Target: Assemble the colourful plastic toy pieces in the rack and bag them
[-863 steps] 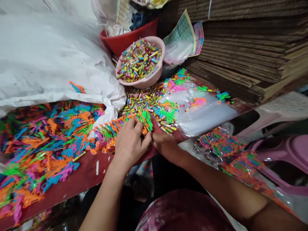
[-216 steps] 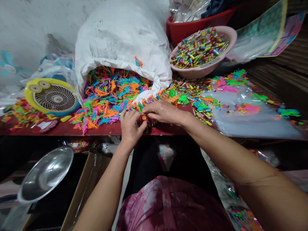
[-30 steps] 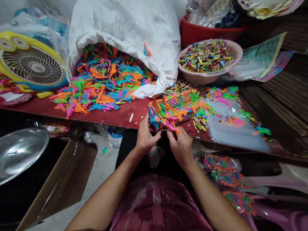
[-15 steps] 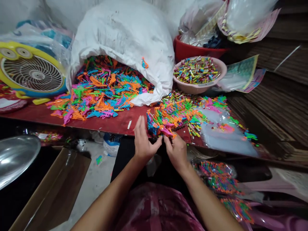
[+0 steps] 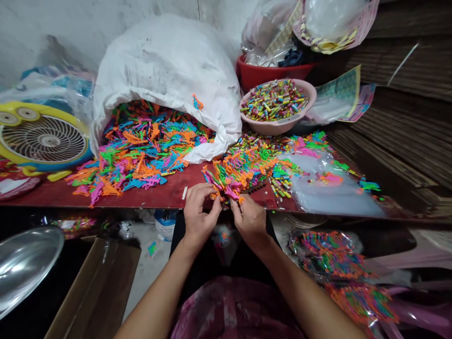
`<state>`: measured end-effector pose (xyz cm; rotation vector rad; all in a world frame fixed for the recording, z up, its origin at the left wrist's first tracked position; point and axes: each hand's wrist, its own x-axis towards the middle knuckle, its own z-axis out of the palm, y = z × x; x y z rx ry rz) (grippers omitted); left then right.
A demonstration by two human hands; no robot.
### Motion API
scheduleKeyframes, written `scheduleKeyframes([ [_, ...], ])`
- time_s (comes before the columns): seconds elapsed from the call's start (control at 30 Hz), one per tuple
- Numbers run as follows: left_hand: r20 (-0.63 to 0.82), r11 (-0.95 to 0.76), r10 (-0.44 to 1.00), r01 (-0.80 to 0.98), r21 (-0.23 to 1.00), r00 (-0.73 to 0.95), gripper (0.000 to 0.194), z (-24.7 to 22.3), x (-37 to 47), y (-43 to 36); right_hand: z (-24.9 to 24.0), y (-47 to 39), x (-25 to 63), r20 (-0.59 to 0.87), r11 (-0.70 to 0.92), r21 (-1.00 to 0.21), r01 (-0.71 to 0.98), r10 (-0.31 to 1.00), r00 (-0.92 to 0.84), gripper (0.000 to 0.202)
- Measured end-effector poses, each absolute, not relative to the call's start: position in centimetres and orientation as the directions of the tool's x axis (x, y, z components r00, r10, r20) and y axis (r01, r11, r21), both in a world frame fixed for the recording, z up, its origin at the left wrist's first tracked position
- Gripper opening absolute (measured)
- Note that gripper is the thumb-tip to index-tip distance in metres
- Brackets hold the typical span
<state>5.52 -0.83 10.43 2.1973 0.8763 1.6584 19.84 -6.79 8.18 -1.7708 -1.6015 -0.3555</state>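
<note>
Taking the pair of hands as the clock's centre, find the left hand at the near table edge, with fingers curled towards the thumb and only a narrow gap between, at the near-left end of the row of plastic toys. Find the right hand just beside it, with thumb and forefinger close together near a pink piece and an orange tip. Cannot tell, for either hand, between gripping and merely touching.

Locate the row at 12 to 1 o'clock on the red tabletop. Record thin, gun-like shapes packed closely side by side, in bright orange, green, pink and some blue, with round orange ends along the near side. Note a slightly uneven upper line.

Register at 10 o'clock a loose heap of similar toys, tangled and unsorted, spilling from a white sack at 11 o'clock. See at 1 o'clock a pink bowl full of small coloured tubes. Note clear plastic bags between 2 and 3 o'clock, and a yellow-and-blue fan between 9 and 10.
</note>
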Motion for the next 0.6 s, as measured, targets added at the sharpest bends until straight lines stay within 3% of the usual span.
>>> scheduleKeyframes([
  [0.33,0.797,-0.797,0.581,0.313,0.517,0.164,0.018,10.4,5.9,-0.5,7.7,-7.2,21.6,0.553,0.192,-0.366,0.91,0.832,0.047,0.028],
  [0.6,0.787,-0.791,0.592,0.313,0.526,0.172,0.018,10.5,5.8,-0.6,8.4,-7.0,20.7,0.593,0.088,-0.283,0.955,0.799,0.102,0.027],
])
